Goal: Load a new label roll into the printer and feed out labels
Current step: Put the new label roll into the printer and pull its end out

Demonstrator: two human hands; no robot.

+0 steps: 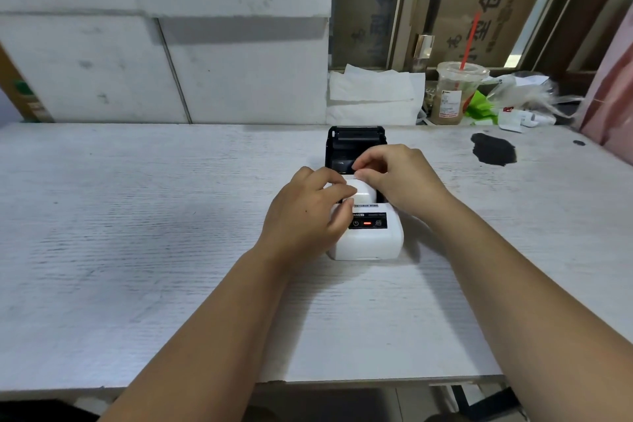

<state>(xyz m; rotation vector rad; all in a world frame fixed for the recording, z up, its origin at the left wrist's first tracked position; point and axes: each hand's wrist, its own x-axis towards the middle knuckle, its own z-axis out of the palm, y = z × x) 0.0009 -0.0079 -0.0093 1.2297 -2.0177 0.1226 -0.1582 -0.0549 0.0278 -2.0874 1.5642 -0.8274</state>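
A small white label printer (368, 243) sits on the white table (137, 216), its black lid (356, 139) tipped open at the back and a red light lit on its front panel. A white label roll (363, 193) rests in the open paper bay. My left hand (308, 212) curls over the printer's left side, fingers touching the roll. My right hand (400, 178) pinches the top edge of the roll's paper from the right. The bay's inside is mostly hidden by both hands.
A plastic drink cup with a red straw (454, 96), folded white paper towels (375, 96) and crumpled plastic bags (524, 92) sit along the back right. A black stain (493, 149) marks the table right of the printer. White blocks form the wall behind.
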